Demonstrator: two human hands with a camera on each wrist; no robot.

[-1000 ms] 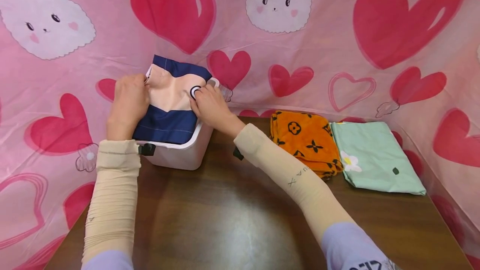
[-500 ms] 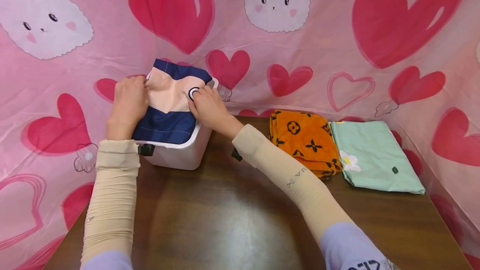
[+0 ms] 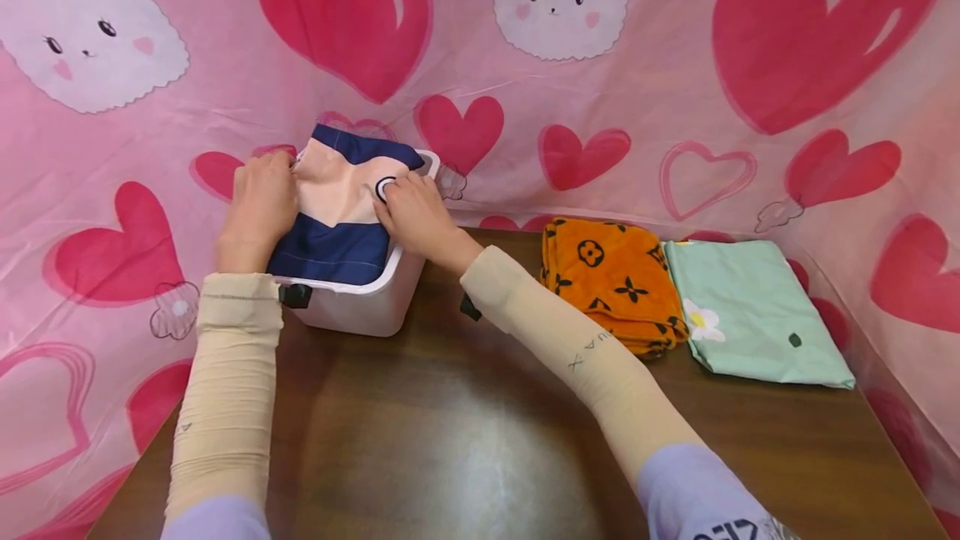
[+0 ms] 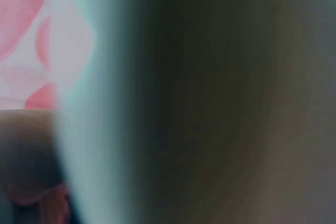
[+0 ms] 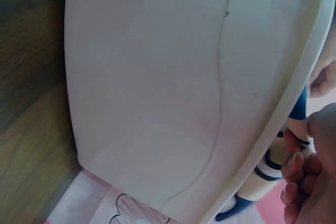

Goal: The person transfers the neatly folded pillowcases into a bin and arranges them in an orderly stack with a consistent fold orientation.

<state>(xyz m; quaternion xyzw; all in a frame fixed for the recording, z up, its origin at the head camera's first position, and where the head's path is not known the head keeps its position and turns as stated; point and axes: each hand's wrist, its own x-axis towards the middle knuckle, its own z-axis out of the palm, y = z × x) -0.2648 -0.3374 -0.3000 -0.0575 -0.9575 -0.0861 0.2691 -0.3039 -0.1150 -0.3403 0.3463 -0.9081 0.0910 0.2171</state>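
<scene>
A navy-and-peach folded cloth [image 3: 337, 248] with a black-and-white ring print sits in the mouth of a white plastic bin [image 3: 360, 312], its far corner sticking up above the rim. My left hand [image 3: 258, 207] grips the cloth's left edge, fingers curled. On the other side, my right hand [image 3: 420, 211] pinches it near the ring print. The right wrist view shows the bin's smooth side [image 5: 147, 87] close up, with the curled fingers of my right hand [image 5: 310, 177] on the cloth [image 5: 257, 182] just past the rim. A blurred pale surface fills most of the left wrist view.
An orange folded blanket [image 3: 611, 273] with black motifs lies right of the bin on the brown wooden table [image 3: 450, 440]. Beside it is a mint-green folded cloth [image 3: 765, 315] with a white flower. A pink curtain [image 3: 480, 65] with hearts and rabbits hangs behind and around the table.
The cloth's far edge has sunk a little toward the bin, and more of the bin's back rim shows. Both hands keep their hold, nearly in place.
</scene>
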